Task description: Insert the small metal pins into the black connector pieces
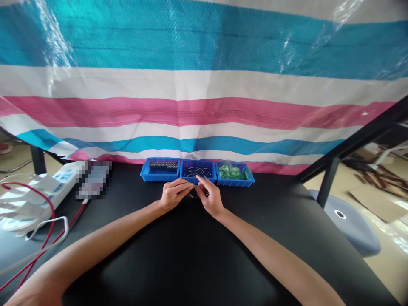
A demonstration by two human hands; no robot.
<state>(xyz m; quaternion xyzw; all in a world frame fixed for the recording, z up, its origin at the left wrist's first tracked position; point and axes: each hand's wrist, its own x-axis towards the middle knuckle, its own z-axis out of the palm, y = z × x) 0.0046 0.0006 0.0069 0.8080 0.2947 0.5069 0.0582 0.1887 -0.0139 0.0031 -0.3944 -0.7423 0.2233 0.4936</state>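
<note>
Both my hands meet on the black table (191,255) just in front of three small blue bins. My left hand (174,194) is closed in a pinch on a tiny metal piece, too small to name. My right hand (210,196) is closed too, its fingertips touching the same small piece between the hands. The left bin (161,170) holds a row of dark parts. The middle bin (198,171) holds several small metal pins. The right bin (235,173) holds green parts.
A striped blue, white and pink tarp (204,97) hangs right behind the bins. At the left lie a white power strip (62,180), red and white cables (44,229) and a blurred object. A grey stool (347,221) and a black frame leg (328,182) stand at the right.
</note>
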